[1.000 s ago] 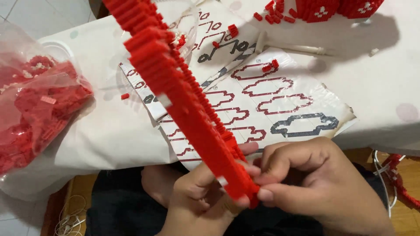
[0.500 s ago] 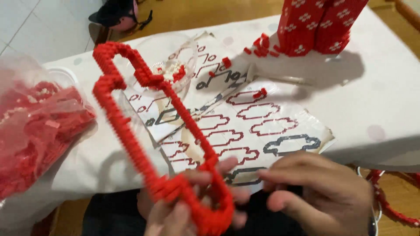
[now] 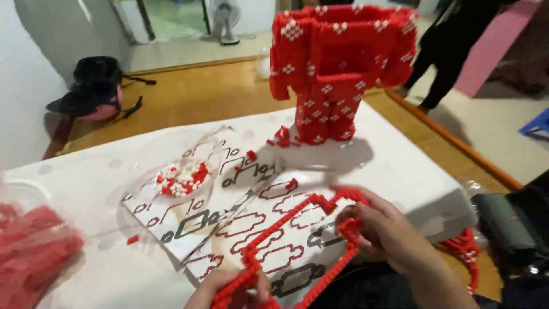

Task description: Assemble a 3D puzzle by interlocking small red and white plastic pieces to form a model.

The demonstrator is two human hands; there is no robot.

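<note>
**Both hands grip red brick loop over pattern sheet**

Head view: right hand curls fingers around the far end of the red brick loop, palm down. Left hand, at the bottom edge, pinches the near end. Loop lies tilted above the pattern sheet. Beyond the sheet stands a red brick figure on the white table; a bag of red bricks sits left of the sheet. Wood floor behind.
</note>
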